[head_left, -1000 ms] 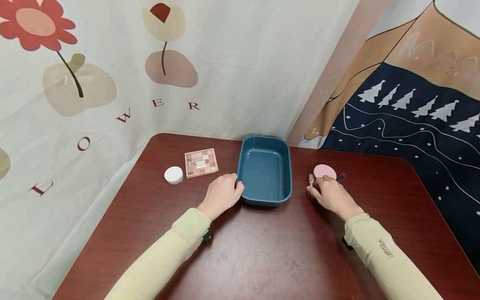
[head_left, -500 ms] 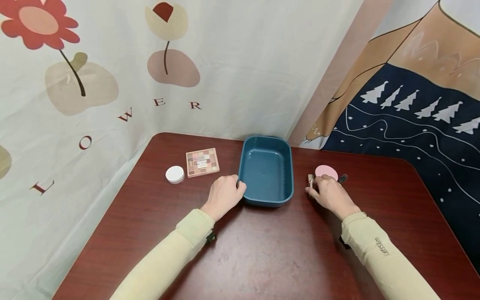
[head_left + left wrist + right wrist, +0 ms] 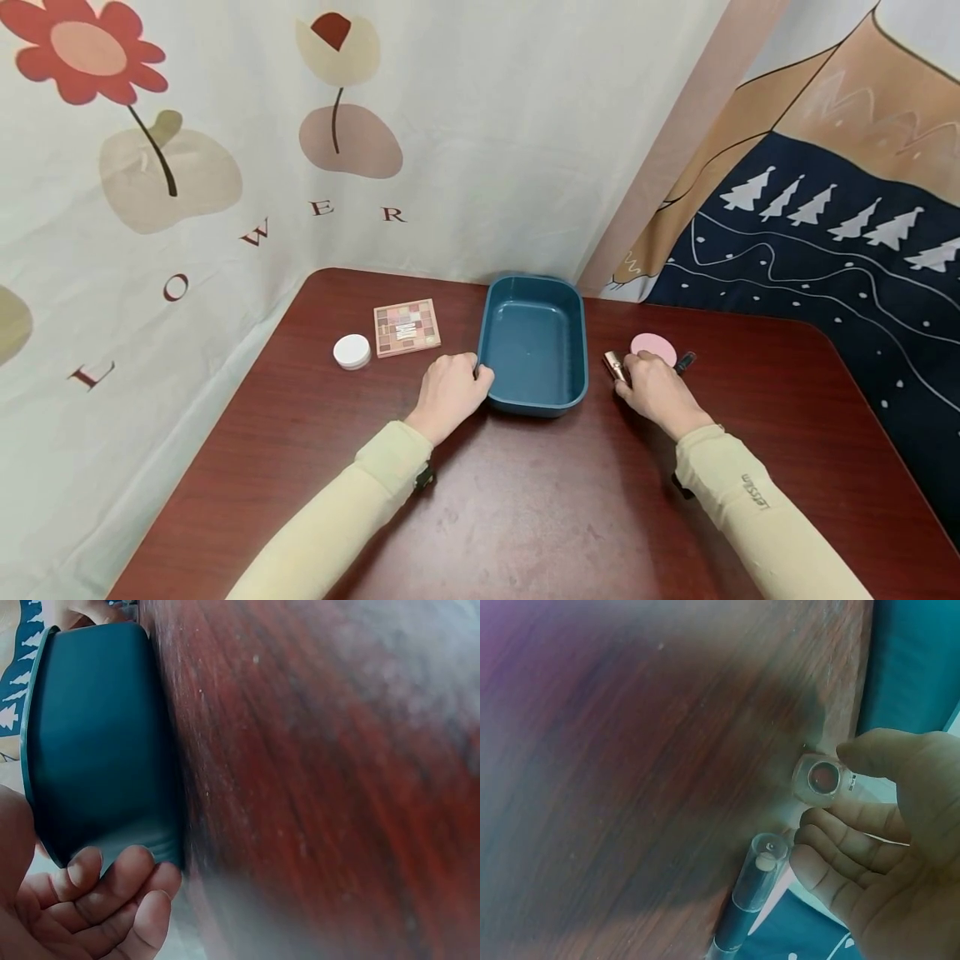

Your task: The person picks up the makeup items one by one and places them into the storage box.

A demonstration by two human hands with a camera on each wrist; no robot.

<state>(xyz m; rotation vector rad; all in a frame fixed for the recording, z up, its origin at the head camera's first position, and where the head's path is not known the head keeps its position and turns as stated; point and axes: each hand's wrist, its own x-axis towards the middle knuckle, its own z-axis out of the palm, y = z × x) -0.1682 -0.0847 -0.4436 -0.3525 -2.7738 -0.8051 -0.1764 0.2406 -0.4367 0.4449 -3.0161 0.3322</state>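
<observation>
In the head view my left hand (image 3: pixel 448 396) grips the near-left rim of a blue plastic bin (image 3: pixel 491 321). Its curled fingers (image 3: pixel 124 874) lie against the outer wall in the left wrist view. My right hand (image 3: pixel 660 392) pinches a shiny, pinkish-gold lipstick tube (image 3: pixel 612 363) between thumb and fingers, right of the bin. The right wrist view shows the tube's squarish clear end (image 3: pixel 808 780) close over the table. Just beyond that hand lies a round pink compact (image 3: pixel 652 346), partly covered by the fingers. Beside it is a slim dark tube with a clear end (image 3: pixel 686 362).
Left of the bin, an eyeshadow palette (image 3: pixel 407 327) lies flat near a round white jar (image 3: pixel 352 352). The reddish-brown table (image 3: pixel 540 500) ends at the back against a printed curtain (image 3: pixel 480 167).
The lipstick tube, which stood pointing straight away from me, has swung so its far end leans left toward the bin. My left hand stays at the bin's rim.
</observation>
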